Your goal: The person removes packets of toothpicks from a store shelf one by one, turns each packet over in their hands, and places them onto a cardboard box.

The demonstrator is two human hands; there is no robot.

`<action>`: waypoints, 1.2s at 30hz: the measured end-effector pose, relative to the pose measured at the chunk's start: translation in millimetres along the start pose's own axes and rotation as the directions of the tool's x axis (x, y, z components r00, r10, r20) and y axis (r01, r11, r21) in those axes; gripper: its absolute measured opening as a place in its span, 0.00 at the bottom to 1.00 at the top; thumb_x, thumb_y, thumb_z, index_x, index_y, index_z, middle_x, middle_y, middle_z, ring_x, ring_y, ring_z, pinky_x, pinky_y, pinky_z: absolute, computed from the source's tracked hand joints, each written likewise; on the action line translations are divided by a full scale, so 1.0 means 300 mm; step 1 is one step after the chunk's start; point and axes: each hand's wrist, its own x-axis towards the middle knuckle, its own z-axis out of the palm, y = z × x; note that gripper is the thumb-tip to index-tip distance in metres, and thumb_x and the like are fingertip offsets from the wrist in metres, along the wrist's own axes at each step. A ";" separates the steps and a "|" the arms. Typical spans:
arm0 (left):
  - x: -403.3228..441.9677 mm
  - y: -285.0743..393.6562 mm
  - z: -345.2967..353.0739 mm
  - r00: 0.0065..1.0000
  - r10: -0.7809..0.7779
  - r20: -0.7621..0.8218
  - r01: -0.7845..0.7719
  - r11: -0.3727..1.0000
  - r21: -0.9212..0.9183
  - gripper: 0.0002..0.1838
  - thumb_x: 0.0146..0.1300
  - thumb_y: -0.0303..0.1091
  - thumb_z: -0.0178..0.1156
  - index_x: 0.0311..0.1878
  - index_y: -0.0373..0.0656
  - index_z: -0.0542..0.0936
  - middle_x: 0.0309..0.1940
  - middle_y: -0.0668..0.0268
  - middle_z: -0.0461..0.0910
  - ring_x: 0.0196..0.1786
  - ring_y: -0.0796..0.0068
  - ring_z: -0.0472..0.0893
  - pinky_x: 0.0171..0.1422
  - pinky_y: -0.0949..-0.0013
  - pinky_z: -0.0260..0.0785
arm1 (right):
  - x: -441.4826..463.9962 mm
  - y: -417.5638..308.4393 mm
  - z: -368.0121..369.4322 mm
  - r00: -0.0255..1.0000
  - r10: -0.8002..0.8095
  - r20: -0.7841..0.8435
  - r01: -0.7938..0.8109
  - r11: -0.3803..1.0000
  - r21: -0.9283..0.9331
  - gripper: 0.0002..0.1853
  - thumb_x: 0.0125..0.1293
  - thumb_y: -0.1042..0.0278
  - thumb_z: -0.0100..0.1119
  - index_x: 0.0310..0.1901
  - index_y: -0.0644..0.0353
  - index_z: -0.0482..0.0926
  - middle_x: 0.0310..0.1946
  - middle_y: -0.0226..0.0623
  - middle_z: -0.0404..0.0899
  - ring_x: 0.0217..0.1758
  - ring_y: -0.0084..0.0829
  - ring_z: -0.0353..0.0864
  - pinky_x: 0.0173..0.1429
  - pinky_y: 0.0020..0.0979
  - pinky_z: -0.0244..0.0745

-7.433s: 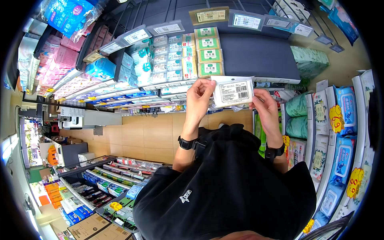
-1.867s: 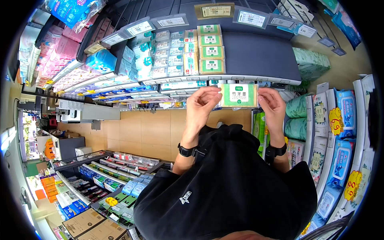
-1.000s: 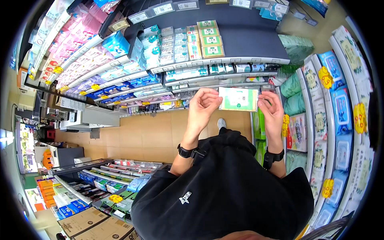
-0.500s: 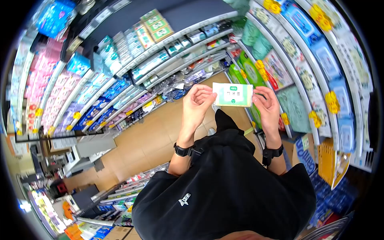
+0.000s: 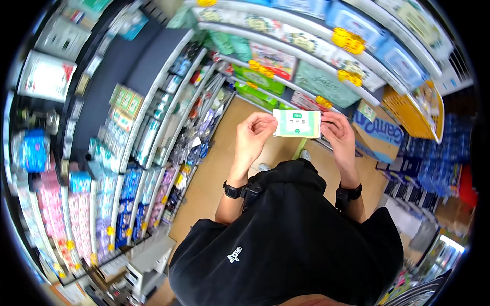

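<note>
"竹牙签" on green packet (image 5: 297, 124)

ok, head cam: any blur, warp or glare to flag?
Head view: fisheye bows the shelving and leaves black corners; head view: yellow price tags and pink packs look smeared, while the green-and-white packet is clearer, characters visible; head view: a light strip at lower right looks blown out.

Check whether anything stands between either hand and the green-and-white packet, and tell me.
Nothing visible does. The left hand and right hand hold the green-and-white packet directly, by its opposite short edges.
</note>
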 end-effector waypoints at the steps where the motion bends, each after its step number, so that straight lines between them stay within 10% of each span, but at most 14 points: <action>1: 0.025 -0.016 0.047 0.999 -0.017 0.039 0.015 0.999 0.040 0.08 0.64 0.23 0.69 0.44 0.34 0.83 0.34 0.70 0.84 0.36 0.86 0.81 0.44 0.80 0.74 | -0.014 0.001 -0.053 0.999 0.025 -0.025 -0.025 1.000 0.014 0.18 0.68 0.82 0.61 0.59 0.65 0.74 0.53 0.38 0.80 0.56 0.24 0.81 0.61 0.26 0.76; 20: 0.453 -0.806 1.048 0.829 -0.104 0.549 -0.128 0.921 0.368 0.11 0.60 0.32 0.72 0.40 0.35 0.86 0.39 0.61 0.87 0.42 0.74 0.86 0.50 0.70 0.78 | -0.064 0.335 -1.129 0.940 0.088 -0.331 -0.158 0.969 -0.189 0.24 0.66 0.75 0.66 0.62 0.65 0.71 0.60 0.41 0.76 0.63 0.38 0.78 0.62 0.35 0.77; 36: 0.551 -1.005 1.324 0.890 -0.186 0.416 -0.202 0.657 0.726 0.19 0.58 0.39 0.70 0.48 0.36 0.81 0.38 0.50 0.86 0.42 0.53 0.86 0.49 0.59 0.78 | 0.127 0.711 -1.374 0.875 0.174 -0.452 -0.247 0.963 -0.109 0.28 0.64 0.72 0.67 0.64 0.66 0.70 0.62 0.46 0.74 0.64 0.38 0.76 0.66 0.36 0.73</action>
